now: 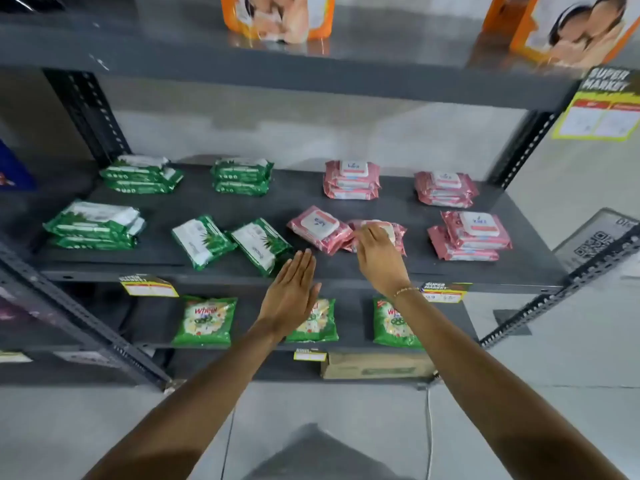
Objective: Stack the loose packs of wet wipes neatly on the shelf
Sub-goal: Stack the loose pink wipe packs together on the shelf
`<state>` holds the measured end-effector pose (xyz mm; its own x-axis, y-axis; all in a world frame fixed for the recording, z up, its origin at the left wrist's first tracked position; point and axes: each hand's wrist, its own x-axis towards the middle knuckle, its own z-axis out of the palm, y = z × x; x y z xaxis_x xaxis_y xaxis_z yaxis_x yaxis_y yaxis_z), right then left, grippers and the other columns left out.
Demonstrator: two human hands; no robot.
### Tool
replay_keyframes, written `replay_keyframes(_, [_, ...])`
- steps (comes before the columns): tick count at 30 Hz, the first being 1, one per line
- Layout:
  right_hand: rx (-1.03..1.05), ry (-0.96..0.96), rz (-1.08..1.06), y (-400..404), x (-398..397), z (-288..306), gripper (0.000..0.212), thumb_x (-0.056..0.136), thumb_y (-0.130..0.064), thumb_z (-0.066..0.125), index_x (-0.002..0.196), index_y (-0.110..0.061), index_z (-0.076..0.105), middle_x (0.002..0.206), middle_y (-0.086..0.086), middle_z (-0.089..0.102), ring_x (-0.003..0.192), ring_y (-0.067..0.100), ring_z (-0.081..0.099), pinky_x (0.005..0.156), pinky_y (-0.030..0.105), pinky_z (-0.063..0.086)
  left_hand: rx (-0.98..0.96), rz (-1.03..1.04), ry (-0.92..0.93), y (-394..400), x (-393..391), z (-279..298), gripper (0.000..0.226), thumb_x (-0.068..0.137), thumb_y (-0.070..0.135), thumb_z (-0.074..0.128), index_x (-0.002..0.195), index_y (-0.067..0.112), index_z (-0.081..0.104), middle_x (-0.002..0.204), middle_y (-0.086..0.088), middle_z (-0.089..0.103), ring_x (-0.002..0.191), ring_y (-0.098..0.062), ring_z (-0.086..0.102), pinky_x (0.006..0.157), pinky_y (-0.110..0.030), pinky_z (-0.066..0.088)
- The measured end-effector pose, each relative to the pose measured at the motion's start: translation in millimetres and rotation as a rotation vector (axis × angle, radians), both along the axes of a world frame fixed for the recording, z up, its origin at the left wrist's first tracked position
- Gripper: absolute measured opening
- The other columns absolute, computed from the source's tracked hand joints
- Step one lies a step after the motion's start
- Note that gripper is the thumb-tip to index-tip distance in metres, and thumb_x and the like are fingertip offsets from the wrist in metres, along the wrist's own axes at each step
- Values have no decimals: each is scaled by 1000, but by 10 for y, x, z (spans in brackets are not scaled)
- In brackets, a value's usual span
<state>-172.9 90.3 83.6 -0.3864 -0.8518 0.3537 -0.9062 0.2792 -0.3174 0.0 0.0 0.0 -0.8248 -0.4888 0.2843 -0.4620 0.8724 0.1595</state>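
On the dark grey shelf [381,206] lie green and pink wet wipe packs. Two loose pink packs rest at front centre: one [318,228] lies free, and my right hand [375,254] grips the other [398,233] from above. Left of them sit two loose green packs [202,241] [261,244], both askew. My left hand [292,292] hovers flat and open at the shelf's front edge, holding nothing. Neat green stacks [93,225] [142,174] [241,176] and pink stacks [351,180] [445,188] [471,235] stand around them.
The shelf above [277,74] holds orange packages [277,15]. Below, green detergent bags [206,320] and a cardboard box [377,365] sit on lower shelves. Slotted metal uprights [86,112] frame the rack. Price tags [149,285] hang on the front edge.
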Motion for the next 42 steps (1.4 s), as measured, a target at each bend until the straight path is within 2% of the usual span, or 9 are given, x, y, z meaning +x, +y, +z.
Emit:
replay_keyframes(4, [178, -40, 88, -411, -95, 18, 37, 92, -19, 52, 120, 5, 48, 118, 23, 54, 110, 36, 50, 96, 40, 42, 23, 131, -37, 9, -113, -122, 57, 91, 21, 58, 136, -11, 43, 143, -27, 45, 133, -38, 43, 111, -45, 31])
replay_keyframes(12, [356, -20, 25, -957, -185, -187, 87, 71, -56, 67, 130, 1, 35, 127, 21, 50, 116, 37, 47, 96, 42, 39, -86, 223, -127, -88, -179, -242, 56, 96, 33, 31, 137, -2, 45, 140, -19, 51, 130, -35, 48, 106, -45, 38])
replay_keyframes(22, [162, -107, 100, -859, -457, 99, 70, 61, -43, 73, 116, -7, 50, 114, 13, 61, 101, 31, 56, 85, 39, 52, -109, 224, -71, -126, -198, -335, 54, 94, 34, 35, 130, -2, 54, 135, -19, 57, 125, -35, 52, 101, -47, 44])
replay_keyframes(25, [201, -444, 211, -633, -861, 284, 72, 65, -24, 80, 128, -12, 46, 120, 6, 60, 93, 13, 59, 72, 12, 51, -71, 234, 8, -83, -204, -334, 52, 94, 33, 39, 130, -2, 53, 138, -18, 54, 129, -34, 48, 108, -47, 35])
replay_keyframes(27, [240, -716, 171, -453, -1150, 340, 79, 62, -4, 81, 133, -12, 46, 121, 6, 60, 90, 6, 60, 59, 12, 52, -44, 246, 32, -44, -233, -322, 51, 95, 32, 38, 132, -1, 51, 140, -18, 52, 132, -34, 45, 113, -46, 27])
replay_keyframes(29, [243, -730, 125, -338, -1363, 331, 81, 60, 6, 79, 132, -13, 49, 120, 8, 58, 95, 14, 61, 56, 18, 55, -35, 224, 17, -10, -284, -300, 52, 97, 33, 35, 134, -1, 49, 142, -17, 50, 135, -33, 41, 116, -45, 22])
replay_keyframes(33, [256, -747, 110, -290, -1502, 222, 81, 60, 7, 79, 132, -16, 48, 120, 6, 53, 107, 22, 56, 65, 28, 58, -36, 188, -35, -30, -332, -285, 52, 97, 34, 36, 134, 1, 49, 140, -17, 52, 132, -34, 44, 113, -46, 28])
replay_keyframes(37, [382, -730, 153, -318, -1538, 131, 77, 65, 7, 75, 129, -18, 41, 115, 3, 52, 107, 20, 53, 69, 18, 48, -45, 167, -80, -85, -292, -310, 53, 98, 37, 33, 133, 2, 50, 139, -16, 53, 130, -34, 47, 108, -46, 36])
replay_keyframes(42, [492, -680, 210, -361, -1633, 198, 73, 70, -27, 81, 131, -22, 42, 121, -3, 52, 108, 12, 52, 85, 22, 47, -81, 168, -86, -101, -297, -334, 53, 97, 37, 34, 133, 2, 50, 138, -16, 54, 129, -34, 49, 105, -46, 39])
